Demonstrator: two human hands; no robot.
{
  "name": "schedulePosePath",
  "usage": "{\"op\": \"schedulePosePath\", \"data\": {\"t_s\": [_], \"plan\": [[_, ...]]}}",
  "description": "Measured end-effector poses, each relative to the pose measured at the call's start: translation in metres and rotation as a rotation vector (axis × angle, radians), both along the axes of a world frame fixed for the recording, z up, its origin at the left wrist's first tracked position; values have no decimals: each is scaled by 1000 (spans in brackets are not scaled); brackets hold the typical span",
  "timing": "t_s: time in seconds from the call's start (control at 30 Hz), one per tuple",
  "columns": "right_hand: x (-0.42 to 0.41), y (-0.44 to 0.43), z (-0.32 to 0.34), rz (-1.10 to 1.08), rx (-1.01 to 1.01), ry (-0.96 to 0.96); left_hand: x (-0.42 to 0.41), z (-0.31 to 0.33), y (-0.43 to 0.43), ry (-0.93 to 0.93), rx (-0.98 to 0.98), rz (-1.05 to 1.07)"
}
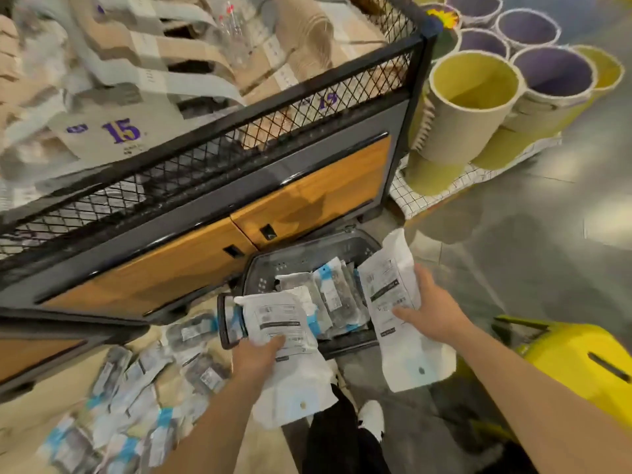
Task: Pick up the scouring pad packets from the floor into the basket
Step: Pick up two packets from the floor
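Grey shop floor seen from above, with a person's black-and-white shoe point(372, 419) at the bottom edge. To the left of it, a heap of scouring pad packets point(136, 384) with blue and white labels lies scattered on the floor. Both bare forearms reach forward. The left hand point(261, 354) grips a white packet point(284, 319), fingers curled under it and thumb on its printed face, above the near left corner of a dark grey basket point(290, 265). The right hand point(436, 313) holds a second, longer white packet point(390, 285) by its side edge, thumb across the front, at the basket's right rim. Several more packets point(337, 295) already lie inside the basket. A yellow plastic object point(578, 364) sits at the right. Behind the basket stands a display bin point(307, 200) with wooden panels and black wire mesh. Farther right are round tubs point(475, 90) with yellow or purple insides.
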State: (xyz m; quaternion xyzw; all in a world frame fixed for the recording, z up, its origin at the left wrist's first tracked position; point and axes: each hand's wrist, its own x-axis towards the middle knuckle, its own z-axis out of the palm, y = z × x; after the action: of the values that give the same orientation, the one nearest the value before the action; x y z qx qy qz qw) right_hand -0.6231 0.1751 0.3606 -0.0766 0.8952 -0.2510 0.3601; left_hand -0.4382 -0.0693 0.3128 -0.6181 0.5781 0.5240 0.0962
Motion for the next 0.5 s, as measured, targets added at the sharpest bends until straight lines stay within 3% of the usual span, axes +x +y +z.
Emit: {"op": "schedulePosePath", "data": {"t_s": [0.37,0.5], "plan": [[-40,-43,-206,-226,53,-152,-62,-184,-38,-282,35,-84],[-45,-66,-264,-260,21,-178,-66,-234,-50,-240,60,-129]]}}
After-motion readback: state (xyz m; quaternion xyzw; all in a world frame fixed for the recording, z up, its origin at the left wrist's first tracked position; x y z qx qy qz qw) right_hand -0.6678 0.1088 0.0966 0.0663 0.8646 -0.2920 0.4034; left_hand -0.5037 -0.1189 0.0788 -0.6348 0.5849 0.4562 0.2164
